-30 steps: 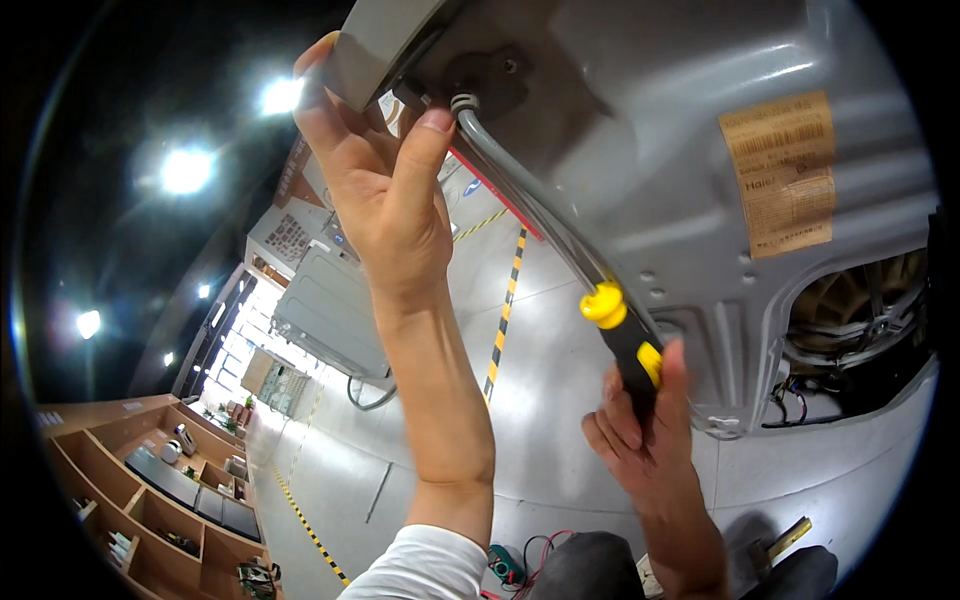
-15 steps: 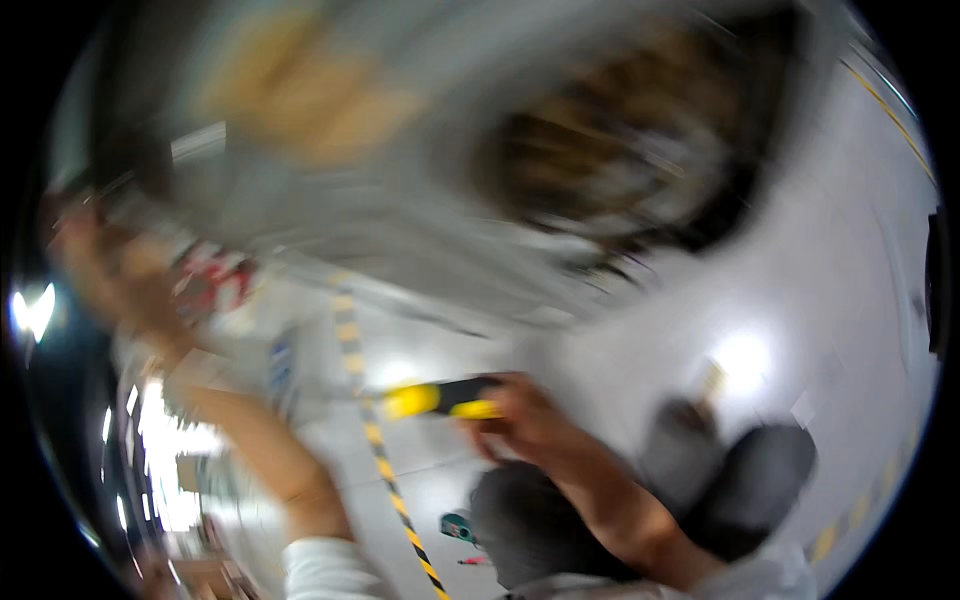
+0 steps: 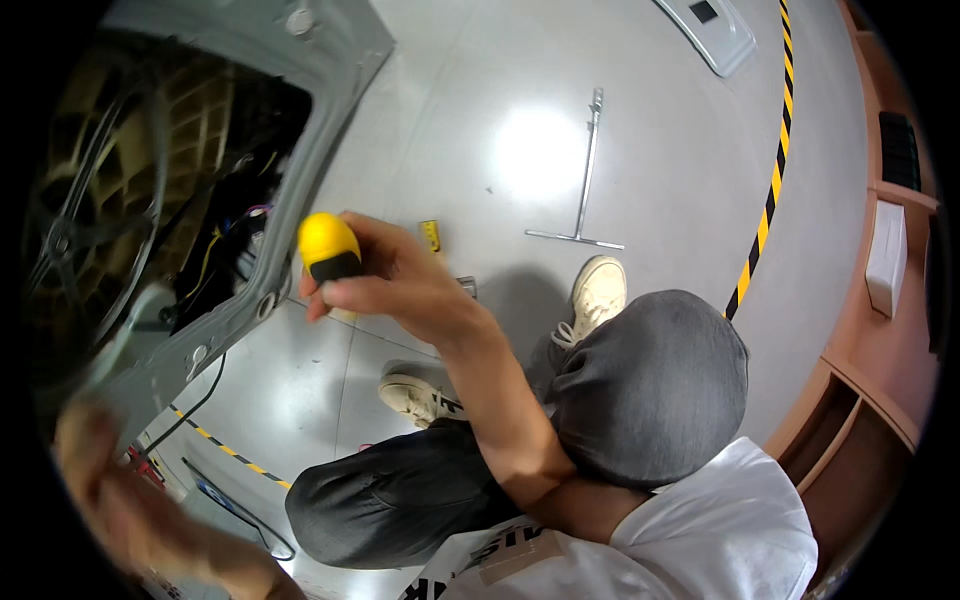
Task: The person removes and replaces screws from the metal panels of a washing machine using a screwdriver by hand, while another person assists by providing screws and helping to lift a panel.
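My right hand [image 3: 400, 285] is closed around a thick, rounded yellow-and-black tool handle [image 3: 330, 245]; its working end is hidden. The handle is beside the edge of a grey metal body panel [image 3: 345, 110], which looks like a vehicle door and has a large opening. Inside the opening are a tan ribbed surface [image 3: 205, 110], dark parts and coloured wires [image 3: 258, 212]. My left hand [image 3: 95, 470] is smeared by motion near the panel's lower edge, so its fingers and any hold are unclear.
On the floor lie a T-shaped metal bar [image 3: 585, 190], a small yellow object [image 3: 430, 235] and a grey panel [image 3: 715, 35]. Black-and-yellow tape [image 3: 775, 180] marks the floor. A reddish-brown shelf unit [image 3: 850, 400] stands at the right. A black cable [image 3: 210, 385] hangs below the body panel.
My view has swung, bringing the panel to the left and the shelf into sight. My right hand still grips the yellow-and-black tool, now beside the panel edge. My left hand appears lower.
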Demonstrator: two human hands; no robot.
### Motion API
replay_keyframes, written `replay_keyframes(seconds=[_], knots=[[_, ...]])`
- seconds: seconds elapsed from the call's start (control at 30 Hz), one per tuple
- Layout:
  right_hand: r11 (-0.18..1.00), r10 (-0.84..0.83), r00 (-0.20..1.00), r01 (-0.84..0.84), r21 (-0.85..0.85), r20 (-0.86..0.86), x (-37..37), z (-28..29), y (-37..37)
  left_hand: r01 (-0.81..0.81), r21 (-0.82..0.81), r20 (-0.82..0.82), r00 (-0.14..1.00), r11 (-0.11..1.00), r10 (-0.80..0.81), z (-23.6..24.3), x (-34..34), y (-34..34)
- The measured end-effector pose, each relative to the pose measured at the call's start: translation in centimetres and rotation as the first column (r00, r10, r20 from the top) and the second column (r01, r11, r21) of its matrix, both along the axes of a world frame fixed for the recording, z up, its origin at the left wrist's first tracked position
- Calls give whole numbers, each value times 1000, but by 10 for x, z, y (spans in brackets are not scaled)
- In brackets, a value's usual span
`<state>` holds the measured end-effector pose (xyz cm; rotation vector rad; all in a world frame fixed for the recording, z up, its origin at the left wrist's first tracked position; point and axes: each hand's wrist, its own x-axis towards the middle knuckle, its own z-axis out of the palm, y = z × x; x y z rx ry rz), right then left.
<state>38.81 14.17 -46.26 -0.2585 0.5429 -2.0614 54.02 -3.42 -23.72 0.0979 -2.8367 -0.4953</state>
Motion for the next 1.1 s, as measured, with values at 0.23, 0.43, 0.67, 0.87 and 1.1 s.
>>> replay_keyframes(seconds=[0.23,0.43,0.67,0.87,1.1], knots=[[815,-396,911,293,501,112,-15,-60,34,-207,649,513,829,732,-221,-294,-193,64],[276,-929,358,488,828,99,-66,-101,107,31,435,520,808,900,-279,-406,-198,100],[161,-917,391,541,825,-78,-84,-100,115,165,310,559,765,936,-320,-416,-192,128],[202,-927,373,566,799,-30,-87,-97,111,59,321,575,781,945,-244,-424,-202,124],[253,-960,276,754,606,57,-85,-61,96,-547,812,577,805,205,-136,-320,-242,76]])
